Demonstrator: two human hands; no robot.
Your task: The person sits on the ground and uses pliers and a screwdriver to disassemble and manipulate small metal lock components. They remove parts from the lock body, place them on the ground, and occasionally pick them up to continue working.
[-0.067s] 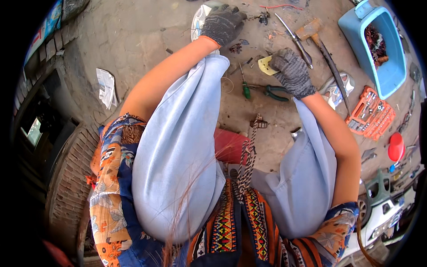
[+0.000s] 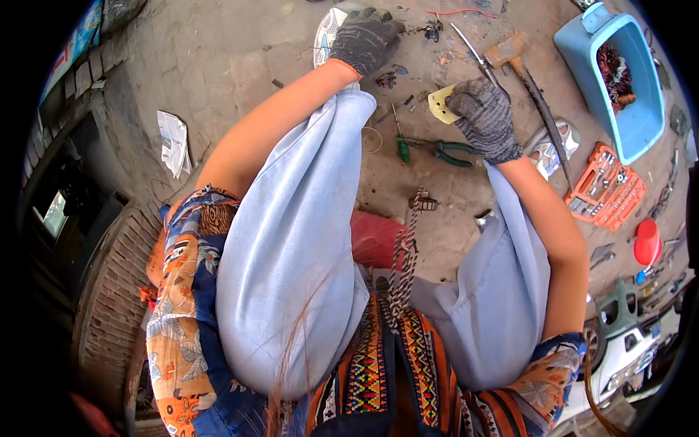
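My right hand [image 2: 484, 120], in a dark grey knit glove, is closed on a flat pale-yellow plate [image 2: 442, 105] with small dark holes. Its thumb and fingers pinch the plate's right side and hide part of it. My left hand [image 2: 365, 40], gloved alike, hangs past my left knee beside a white shoe [image 2: 325, 36]; its fingers are loosely apart, with nothing visible in them. Below the plate lie pliers [image 2: 453, 154] with dark green handles and a green-handled screwdriver [image 2: 402, 146]. A knife-like tool with a dark handle [image 2: 480, 62] lies just beyond my right hand.
A wooden-handled hammer [image 2: 531, 84] lies right of my right hand. Further right are a blue plastic bin [image 2: 626, 135] holding dark reddish scrap, an orange socket set case [image 2: 608, 191] and a red round object [image 2: 646, 242]. Crumpled white paper [image 2: 173, 142] lies on the left.
My right hand has shifted slightly to the right and turned a little, tilting the yellow plate so more of its face shows. My left hand has stayed in place.
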